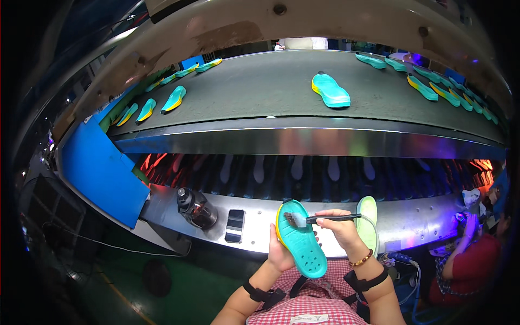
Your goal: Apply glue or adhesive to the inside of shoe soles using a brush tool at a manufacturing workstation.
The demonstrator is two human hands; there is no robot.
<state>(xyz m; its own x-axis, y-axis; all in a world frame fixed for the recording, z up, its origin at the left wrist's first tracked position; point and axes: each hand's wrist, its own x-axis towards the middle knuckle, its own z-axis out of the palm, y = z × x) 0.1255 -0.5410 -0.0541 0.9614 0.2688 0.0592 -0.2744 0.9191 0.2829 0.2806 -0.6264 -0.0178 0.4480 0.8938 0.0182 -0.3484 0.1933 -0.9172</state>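
My left hand (pixel 278 252) is closed around the left edge of a teal shoe sole (pixel 306 250) with a yellow side, tilted in front of my body. Small holes dot its near end. My right hand (pixel 343 229) grips a black-handled brush (pixel 340 218) with a thin tube at its back end. Its pale bristles lie against the sole's far part, beside a dark patch. A pale green sole-shaped piece (pixel 368 221) rests on the metal ledge just beyond my right hand.
A dark bottle (pixel 196 210) and a black rectangular device (pixel 234 226) stand on the metal ledge (pixel 260 218). Beyond, a conveyor belt (pixel 249 89) carries several teal soles, one near its middle (pixel 331 91). Dark lower rollers glow red at both ends. A co-worker in red (pixel 468 265) sits at right.
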